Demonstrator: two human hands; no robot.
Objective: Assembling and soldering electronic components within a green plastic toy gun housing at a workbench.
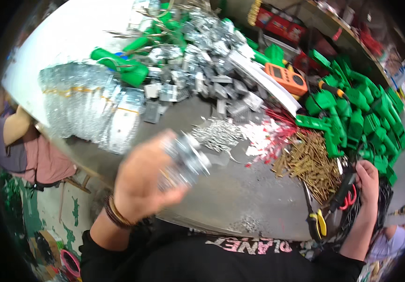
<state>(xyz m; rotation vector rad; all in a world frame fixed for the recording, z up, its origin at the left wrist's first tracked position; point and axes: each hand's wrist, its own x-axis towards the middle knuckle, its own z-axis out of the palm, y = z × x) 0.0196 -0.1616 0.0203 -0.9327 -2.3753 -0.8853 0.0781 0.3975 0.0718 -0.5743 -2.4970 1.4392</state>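
Head view: worktop, loaded with green plastic housings, silver-grey blocks, clear-sleeved packs, brass-coloured screws and small silver fittings. Black cylindrical tool: grip of right hand closed on its upper end, beside the screws. Clear-wrapped silver bundle, blurred: gripped by left hand, above the worktop's near-left part. Step, as judged: bundle being handled; firm hold on slick wrapping called for.

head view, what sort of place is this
Probably a small assembly workshop: the table holds a heap of green plastic parts, a pile of brass-coloured pins and yellow-and-black pliers.
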